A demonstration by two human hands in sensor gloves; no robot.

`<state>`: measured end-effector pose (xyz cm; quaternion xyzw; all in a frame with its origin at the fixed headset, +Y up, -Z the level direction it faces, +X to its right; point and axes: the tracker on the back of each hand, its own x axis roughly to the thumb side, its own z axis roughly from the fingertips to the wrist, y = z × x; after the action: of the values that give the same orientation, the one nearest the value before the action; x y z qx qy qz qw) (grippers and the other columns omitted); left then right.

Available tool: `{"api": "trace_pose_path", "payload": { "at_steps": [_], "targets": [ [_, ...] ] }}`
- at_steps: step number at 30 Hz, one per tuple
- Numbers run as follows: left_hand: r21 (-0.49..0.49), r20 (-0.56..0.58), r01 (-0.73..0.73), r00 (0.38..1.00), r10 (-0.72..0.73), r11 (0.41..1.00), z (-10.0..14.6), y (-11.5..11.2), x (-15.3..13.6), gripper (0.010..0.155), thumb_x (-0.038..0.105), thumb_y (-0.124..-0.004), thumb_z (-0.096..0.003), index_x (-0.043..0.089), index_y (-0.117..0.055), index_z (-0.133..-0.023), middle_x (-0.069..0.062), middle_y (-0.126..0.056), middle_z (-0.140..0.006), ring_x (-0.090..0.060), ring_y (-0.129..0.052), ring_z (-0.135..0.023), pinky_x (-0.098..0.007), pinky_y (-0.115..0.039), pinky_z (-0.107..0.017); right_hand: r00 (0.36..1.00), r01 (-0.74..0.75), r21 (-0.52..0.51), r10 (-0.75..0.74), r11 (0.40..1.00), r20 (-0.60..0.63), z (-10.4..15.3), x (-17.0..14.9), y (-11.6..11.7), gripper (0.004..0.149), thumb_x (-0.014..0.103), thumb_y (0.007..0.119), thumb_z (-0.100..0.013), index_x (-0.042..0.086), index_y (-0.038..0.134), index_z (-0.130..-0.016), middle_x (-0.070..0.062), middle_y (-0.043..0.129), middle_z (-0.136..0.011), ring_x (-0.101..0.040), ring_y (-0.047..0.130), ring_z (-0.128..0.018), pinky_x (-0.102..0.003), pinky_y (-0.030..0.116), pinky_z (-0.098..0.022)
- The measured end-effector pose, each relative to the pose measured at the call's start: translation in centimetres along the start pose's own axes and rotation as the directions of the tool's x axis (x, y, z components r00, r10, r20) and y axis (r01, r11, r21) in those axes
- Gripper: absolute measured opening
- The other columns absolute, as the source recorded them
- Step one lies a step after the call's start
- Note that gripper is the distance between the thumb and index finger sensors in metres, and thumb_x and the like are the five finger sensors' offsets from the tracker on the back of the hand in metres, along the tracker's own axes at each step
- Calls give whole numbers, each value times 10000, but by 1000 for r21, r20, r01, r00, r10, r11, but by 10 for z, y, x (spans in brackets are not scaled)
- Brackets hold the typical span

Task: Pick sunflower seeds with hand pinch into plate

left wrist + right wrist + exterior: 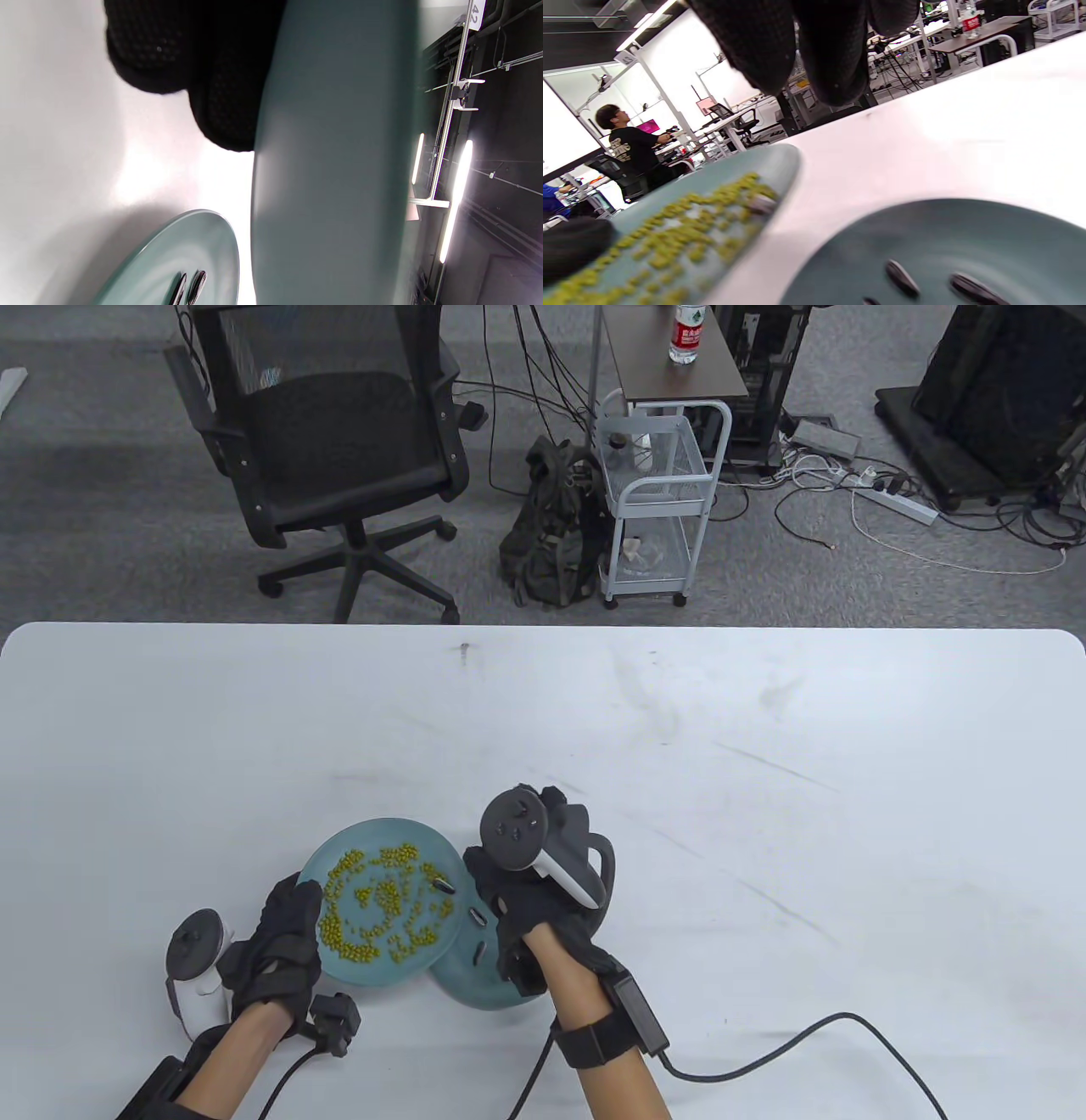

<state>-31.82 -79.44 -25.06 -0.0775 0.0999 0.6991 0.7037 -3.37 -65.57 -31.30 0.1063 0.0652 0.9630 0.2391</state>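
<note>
My left hand [293, 929] grips the left rim of a teal plate [382, 848] covered in green beans [382, 908] and holds it lifted and tilted. One dark sunflower seed [443, 886] lies near its right rim. A second teal plate [479, 984] rests on the table partly under it, with two sunflower seeds [475, 918] in it. My right hand [501, 899] hovers over this plate. In the right wrist view its fingers [835, 63] hang above both plates and show no seed. In the left wrist view my fingers [220, 84] lie under the lifted plate [331, 169].
The white table [679, 746] stretches far to the right and back. A black cable [806, 1035] from my right wrist lies on it. An office chair [339, 458], a backpack [551, 534] and a white cart [653, 500] stand beyond the far edge.
</note>
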Motion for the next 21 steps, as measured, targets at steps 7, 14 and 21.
{"api": "trace_pose_path", "payload": {
  "at_steps": [7,14,21],
  "targets": [
    [-4,-10,3,1000,-3,1000,1,-1,-1,465,403,-555,-630,155,-417,-998,-65,-822,-803,-192,-1023,-455,-383,-851,-398,996,-79,65,77,995,39,-12,41,18,457,282,869,-565,-100,884,-815,-390,442,-1114,-701,314,-980,-797,268,-650],
    [22,8,36,999,-36,999,1,0,2,469,397,-548,-631,140,-406,-996,-75,-814,-801,-196,-1020,-453,-384,-850,-398,986,-163,184,164,969,15,-23,40,54,462,284,864,-569,-103,882,-822,-392,452,-1111,-705,315,-977,-798,264,-649],
    [24,11,28,1000,-28,999,2,0,2,466,395,-552,-630,141,-410,-993,-78,-818,-796,-195,-1023,-446,-384,-854,-395,985,-170,204,165,964,38,-23,43,59,439,266,891,-553,-92,887,-808,-385,464,-1109,-699,326,-980,-797,272,-651]
  ]
}}
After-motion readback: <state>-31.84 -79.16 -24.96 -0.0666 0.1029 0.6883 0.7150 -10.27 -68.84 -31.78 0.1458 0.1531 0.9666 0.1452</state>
